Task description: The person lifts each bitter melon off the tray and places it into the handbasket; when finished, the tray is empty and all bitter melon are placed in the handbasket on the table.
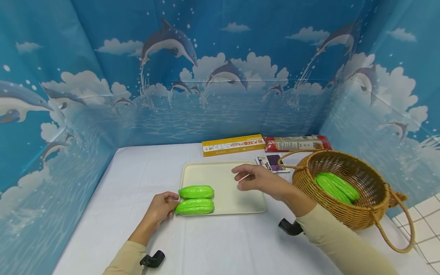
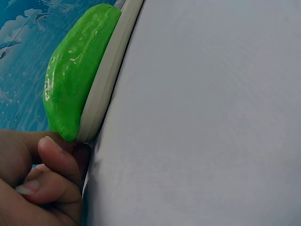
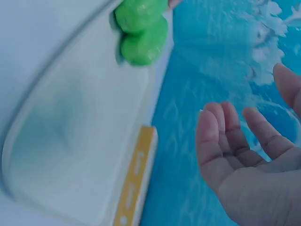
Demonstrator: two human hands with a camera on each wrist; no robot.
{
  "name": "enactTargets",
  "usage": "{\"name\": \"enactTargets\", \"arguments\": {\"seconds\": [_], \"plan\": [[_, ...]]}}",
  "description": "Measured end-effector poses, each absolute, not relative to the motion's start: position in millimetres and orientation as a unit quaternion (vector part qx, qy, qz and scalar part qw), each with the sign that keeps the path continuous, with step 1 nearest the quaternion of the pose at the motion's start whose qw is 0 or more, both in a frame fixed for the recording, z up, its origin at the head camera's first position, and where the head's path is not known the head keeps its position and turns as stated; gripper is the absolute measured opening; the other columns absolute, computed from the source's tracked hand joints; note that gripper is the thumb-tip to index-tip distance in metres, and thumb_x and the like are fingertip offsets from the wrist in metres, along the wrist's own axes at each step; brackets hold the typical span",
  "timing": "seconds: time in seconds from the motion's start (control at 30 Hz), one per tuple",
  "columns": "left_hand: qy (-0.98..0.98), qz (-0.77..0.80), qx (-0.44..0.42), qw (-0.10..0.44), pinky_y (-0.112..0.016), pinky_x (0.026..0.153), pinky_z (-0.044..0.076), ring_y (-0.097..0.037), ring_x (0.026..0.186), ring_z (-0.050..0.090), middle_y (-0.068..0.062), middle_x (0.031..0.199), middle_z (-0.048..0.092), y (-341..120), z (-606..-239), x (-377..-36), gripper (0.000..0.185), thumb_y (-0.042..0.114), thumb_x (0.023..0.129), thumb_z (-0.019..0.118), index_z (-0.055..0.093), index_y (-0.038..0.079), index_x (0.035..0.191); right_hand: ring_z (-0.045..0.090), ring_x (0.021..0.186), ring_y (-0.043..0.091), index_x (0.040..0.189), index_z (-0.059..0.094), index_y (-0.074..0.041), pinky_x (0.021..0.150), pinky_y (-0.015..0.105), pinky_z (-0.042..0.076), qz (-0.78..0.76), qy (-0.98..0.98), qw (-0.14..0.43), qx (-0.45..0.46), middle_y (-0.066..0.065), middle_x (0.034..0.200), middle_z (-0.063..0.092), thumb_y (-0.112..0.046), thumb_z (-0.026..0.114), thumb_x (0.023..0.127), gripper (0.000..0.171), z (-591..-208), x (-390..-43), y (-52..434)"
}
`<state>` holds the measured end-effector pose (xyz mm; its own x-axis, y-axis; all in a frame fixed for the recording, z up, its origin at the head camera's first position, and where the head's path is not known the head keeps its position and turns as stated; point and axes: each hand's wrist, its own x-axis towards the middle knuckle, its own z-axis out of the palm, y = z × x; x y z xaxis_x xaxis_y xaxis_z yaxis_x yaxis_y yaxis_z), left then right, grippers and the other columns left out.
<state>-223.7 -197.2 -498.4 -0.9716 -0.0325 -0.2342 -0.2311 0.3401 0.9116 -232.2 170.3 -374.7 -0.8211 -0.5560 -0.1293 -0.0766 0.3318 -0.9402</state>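
The left hand (image 1: 161,208) rests at the tray's (image 1: 223,177) left edge, its curled fingers touching the end of the near green gourd (image 1: 194,206), which lies on the tray beside a second gourd (image 1: 196,191); it looks light, glossy, probably slippery, best gripped around its middle; the right hand (image 1: 256,179) hovers open over the tray, holding nothing; further right, a wicker basket (image 1: 369,214) holds more gourds (image 1: 337,187).

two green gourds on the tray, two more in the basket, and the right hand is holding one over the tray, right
Not quite: the right hand holds nothing. In the head view it hovers open over the tray, and the right wrist view shows an empty palm. The rest stands: two green gourds lie on the tray and two more gourds lie in the basket.
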Motion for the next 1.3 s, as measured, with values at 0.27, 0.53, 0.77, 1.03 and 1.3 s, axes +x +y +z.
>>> {"name": "enactTargets", "arguments": {"seconds": [0.27,0.53,0.77,1.03,1.3], "plan": [[0.818,0.561,-0.089,0.092,-0.023,0.045,0.038,-0.012,0.053,0.049,-0.008,0.087,0.064,-197,-496,-223,0.02,0.008,0.095,0.068,0.067,0.003,0.115,0.056,0.124,0.028,0.144,0.055,-0.012,0.104,0.047,0.046,-0.501,0.805,0.251,-0.196,0.016,0.139,0.056,-0.023,0.076,0.092,0.057,-413,-258,104],[0.817,0.563,-0.089,0.094,-0.023,0.044,0.037,-0.012,0.053,0.049,-0.008,0.086,0.064,-197,-494,-222,0.022,0.008,0.095,0.067,0.066,0.002,0.116,0.045,0.138,0.035,0.155,0.042,-0.016,0.112,0.055,0.038,-0.47,0.814,0.291,-0.178,0.017,0.152,0.045,-0.03,0.078,0.089,0.077,-436,-275,77],[0.812,0.569,-0.085,0.094,-0.023,0.044,0.037,-0.012,0.052,0.049,-0.007,0.086,0.065,-194,-494,-224,0.022,0.008,0.095,0.068,0.067,0.003,0.116,0.05,0.135,0.032,0.156,0.041,-0.02,0.107,0.048,0.046,-0.438,0.824,0.316,-0.172,0.015,0.151,0.047,-0.034,0.079,0.089,0.078,-440,-285,65],[0.807,0.576,-0.092,0.096,-0.022,0.043,0.035,-0.011,0.051,0.048,-0.007,0.086,0.063,-198,-496,-224,0.021,0.008,0.095,0.068,0.067,0.003,0.115,0.059,0.113,0.022,0.137,0.062,-0.013,0.096,0.041,0.051,-0.443,0.831,0.299,-0.155,0.011,0.135,0.06,-0.024,0.081,0.088,0.054,-445,-290,60],[0.808,0.575,-0.091,0.092,-0.023,0.044,0.037,-0.011,0.052,0.049,-0.007,0.086,0.063,-199,-496,-222,0.021,0.007,0.094,0.069,0.067,0.003,0.115,0.059,0.104,0.02,0.128,0.067,-0.01,0.09,0.039,0.053,-0.445,0.832,0.289,-0.16,0.008,0.121,0.064,-0.018,0.08,0.088,0.043,-451,-292,58]]}}
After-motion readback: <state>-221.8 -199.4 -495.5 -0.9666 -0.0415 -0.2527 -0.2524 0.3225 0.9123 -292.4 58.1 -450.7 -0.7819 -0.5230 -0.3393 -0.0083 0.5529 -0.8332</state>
